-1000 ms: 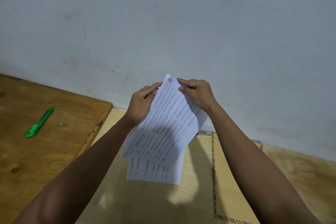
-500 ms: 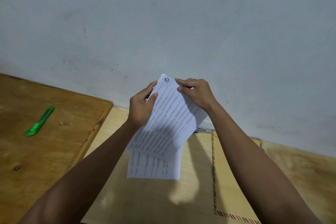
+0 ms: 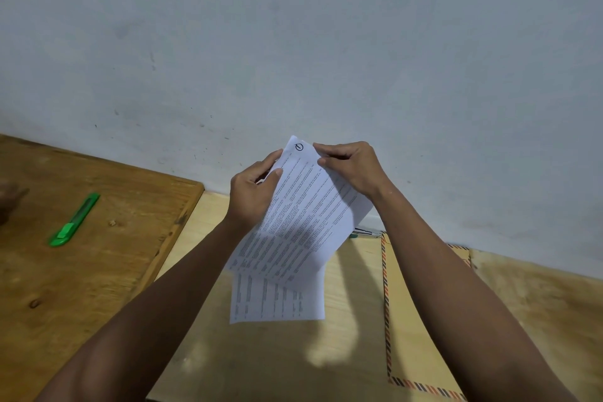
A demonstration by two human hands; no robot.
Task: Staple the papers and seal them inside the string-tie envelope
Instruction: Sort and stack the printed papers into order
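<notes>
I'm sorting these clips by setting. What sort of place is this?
Probably a plain home or small-office work corner: bare plywood tabletops pushed against a scuffed pale wall, with a green utility knife, printed papers and a stripe-edged envelope.

Papers (image 3: 303, 222) held above table (image 3: 261, 352); envelope (image 3: 421, 320) right of them, cutter (image 3: 74, 220) far left.

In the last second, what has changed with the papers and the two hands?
Very little. The left hand slid slightly along the left edge of the papers, its thumb now pressing on the top sheet. The right hand kept its pinch at the top right corner. Nothing was let go. The papers stay lifted, the lower sheet hanging askew; the envelope and the green cutter did not move.
</notes>
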